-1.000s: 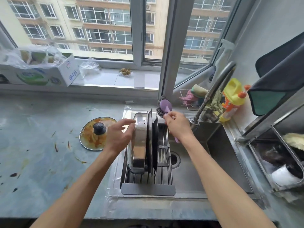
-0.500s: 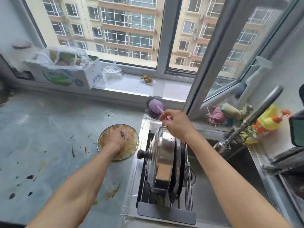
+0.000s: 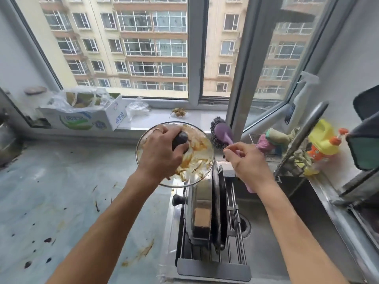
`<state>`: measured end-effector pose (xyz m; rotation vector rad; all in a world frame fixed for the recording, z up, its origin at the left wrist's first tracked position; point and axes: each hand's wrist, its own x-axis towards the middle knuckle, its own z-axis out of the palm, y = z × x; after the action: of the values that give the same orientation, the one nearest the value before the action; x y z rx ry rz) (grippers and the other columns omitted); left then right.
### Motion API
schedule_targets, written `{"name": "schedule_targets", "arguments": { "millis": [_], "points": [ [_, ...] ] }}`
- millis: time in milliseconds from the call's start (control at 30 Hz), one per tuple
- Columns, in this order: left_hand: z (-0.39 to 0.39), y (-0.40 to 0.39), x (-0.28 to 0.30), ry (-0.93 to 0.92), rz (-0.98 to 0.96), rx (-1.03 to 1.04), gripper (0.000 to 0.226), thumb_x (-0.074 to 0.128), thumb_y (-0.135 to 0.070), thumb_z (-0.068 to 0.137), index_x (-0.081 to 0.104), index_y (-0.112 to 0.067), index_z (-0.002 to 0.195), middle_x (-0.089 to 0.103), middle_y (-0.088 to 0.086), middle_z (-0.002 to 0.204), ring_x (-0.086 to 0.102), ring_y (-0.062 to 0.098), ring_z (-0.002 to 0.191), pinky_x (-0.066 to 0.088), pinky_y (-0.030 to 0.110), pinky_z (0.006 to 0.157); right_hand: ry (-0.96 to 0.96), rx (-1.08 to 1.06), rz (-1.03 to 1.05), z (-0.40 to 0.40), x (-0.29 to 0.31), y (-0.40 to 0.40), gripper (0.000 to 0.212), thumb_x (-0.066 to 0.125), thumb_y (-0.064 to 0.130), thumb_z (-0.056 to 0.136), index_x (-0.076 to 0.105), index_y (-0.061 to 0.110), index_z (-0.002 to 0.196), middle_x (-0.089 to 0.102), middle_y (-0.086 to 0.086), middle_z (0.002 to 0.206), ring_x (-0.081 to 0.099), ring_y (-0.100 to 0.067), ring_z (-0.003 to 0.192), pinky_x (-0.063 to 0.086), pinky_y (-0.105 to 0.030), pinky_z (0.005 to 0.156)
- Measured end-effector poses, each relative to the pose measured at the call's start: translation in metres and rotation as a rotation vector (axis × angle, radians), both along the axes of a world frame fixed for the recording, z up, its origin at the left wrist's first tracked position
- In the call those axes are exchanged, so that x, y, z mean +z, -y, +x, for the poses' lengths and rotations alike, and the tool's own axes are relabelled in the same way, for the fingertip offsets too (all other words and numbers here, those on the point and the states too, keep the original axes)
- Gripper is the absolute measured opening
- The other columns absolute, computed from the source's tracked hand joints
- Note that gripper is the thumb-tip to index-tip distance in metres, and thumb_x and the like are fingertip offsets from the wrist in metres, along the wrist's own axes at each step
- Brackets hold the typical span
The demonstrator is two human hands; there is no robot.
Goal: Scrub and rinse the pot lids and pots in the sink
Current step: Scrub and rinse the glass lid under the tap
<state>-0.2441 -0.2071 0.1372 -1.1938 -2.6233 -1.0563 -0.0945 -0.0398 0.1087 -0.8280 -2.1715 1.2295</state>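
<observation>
Above the sink's left rim [image 3: 172, 214], left hand [image 3: 159, 154] grips the knob of the sauce-smeared glass lid [image 3: 196, 158], held clear of the counter; right hand [image 3: 249, 163] pinches the purple scrub brush [image 3: 222, 133] by its handle. Judgement: carry lid rightward over the basin before scrubbing, since the racked steel lid [image 3: 200, 210] sits just below the left hand and the faucet [image 3: 301, 136] crowds the right.

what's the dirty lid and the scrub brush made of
Dirty lid: likely clear glass with a metal rim and black plastic knob; the sill shows through it. Scrub brush: glossy purple plastic handle, with a grey scourer head that looks like wire mesh.
</observation>
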Motion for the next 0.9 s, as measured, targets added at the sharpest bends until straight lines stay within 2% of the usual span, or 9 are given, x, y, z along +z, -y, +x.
{"name": "schedule_targets", "arguments": {
  "millis": [100,200,333,433,500,567,700,800,900],
  "points": [
    [0.046,-0.007,0.014,0.031,-0.016,-0.078,0.048,0.071,-0.031,0.094,0.061,-0.024,0.140,0.052,0.003,0.114,0.057,0.028,0.111,0.046,0.037,0.101,-0.021,-0.067,-0.007,0.052,-0.003,0.013,0.008,0.065,0.033,0.091,0.071,0.029,0.088,0.068,0.014,0.083,0.061,0.004,0.080,0.044,-0.016,0.066],
    [0.105,-0.022,0.004,0.049,-0.088,-0.209,0.049,0.072,-0.034,0.093,0.061,-0.028,0.140,0.052,0.001,0.113,0.058,0.026,0.108,0.049,0.041,0.100,0.003,-0.202,-0.051,0.128,-0.030,0.016,0.008,0.067,0.034,0.087,0.072,0.028,0.085,0.067,0.013,0.071,0.059,-0.004,0.063,0.043,-0.023,0.057],
    [0.174,-0.053,-0.020,0.068,-0.207,-0.377,0.050,0.070,-0.036,0.094,0.059,-0.030,0.142,0.055,0.001,0.120,0.056,0.025,0.114,0.045,0.038,0.104,0.035,-0.353,-0.185,0.213,-0.070,0.007,0.012,0.069,0.031,0.086,0.072,0.022,0.080,0.061,0.013,0.059,0.051,-0.004,0.053,0.042,-0.026,0.060],
    [0.205,-0.076,-0.042,0.094,-0.271,-0.468,0.050,0.070,-0.034,0.094,0.059,-0.028,0.142,0.057,0.004,0.125,0.055,0.025,0.118,0.043,0.035,0.105,0.109,-0.471,-0.253,0.245,-0.092,-0.003,0.021,0.068,0.040,0.087,0.073,0.022,0.078,0.064,0.009,0.061,0.053,-0.012,0.054,0.041,-0.026,0.059],
    [0.231,-0.101,-0.063,0.124,-0.298,-0.528,0.049,0.072,-0.030,0.092,0.062,-0.025,0.140,0.059,0.006,0.121,0.057,0.027,0.115,0.043,0.033,0.101,0.148,-0.564,-0.393,0.271,-0.113,-0.020,0.034,0.068,0.044,0.088,0.068,0.013,0.074,0.060,0.007,0.057,0.048,-0.021,0.049,0.035,-0.026,0.053],
    [0.247,-0.122,-0.085,0.166,-0.327,-0.547,0.048,0.073,-0.029,0.091,0.063,-0.025,0.138,0.058,0.005,0.115,0.058,0.026,0.112,0.042,0.030,0.096,0.090,-0.583,-0.643,0.286,-0.133,-0.037,0.041,0.068,0.044,0.087,0.061,0.010,0.066,0.053,-0.001,0.056,0.035,-0.019,0.040,0.023,-0.024,0.046],
    [0.261,-0.155,-0.126,0.281,-0.288,-0.528,0.047,0.076,-0.029,0.090,0.066,-0.023,0.136,0.055,0.001,0.106,0.060,0.026,0.106,0.045,0.030,0.094,-0.033,-0.557,-0.982,0.299,-0.156,-0.065,0.019,0.059,0.024,0.097,0.063,0.010,0.085,0.046,-0.004,0.061,0.030,-0.010,0.035,0.019,-0.016,0.036],
    [0.264,-0.172,-0.158,0.252,-0.242,-0.538,0.050,0.077,-0.029,0.089,0.064,-0.021,0.137,0.061,0.006,0.116,0.059,0.028,0.114,0.044,0.031,0.101,-0.138,-0.494,-1.090,0.299,-0.165,-0.087,0.015,0.048,0.014,0.103,0.054,0.008,0.091,0.048,-0.004,0.066,0.030,-0.004,0.033,0.018,-0.014,0.031],
    [0.254,-0.179,-0.191,0.479,-0.195,-0.229,0.063,0.069,-0.044,0.094,0.050,-0.021,0.150,0.054,0.009,0.140,0.048,0.025,0.134,0.037,0.039,0.115,-0.101,-0.491,-1.082,0.291,-0.178,-0.117,0.020,0.045,0.012,0.104,0.055,0.008,0.087,0.052,-0.006,0.070,0.030,-0.002,0.032,0.020,-0.014,0.031]
  ]
}}
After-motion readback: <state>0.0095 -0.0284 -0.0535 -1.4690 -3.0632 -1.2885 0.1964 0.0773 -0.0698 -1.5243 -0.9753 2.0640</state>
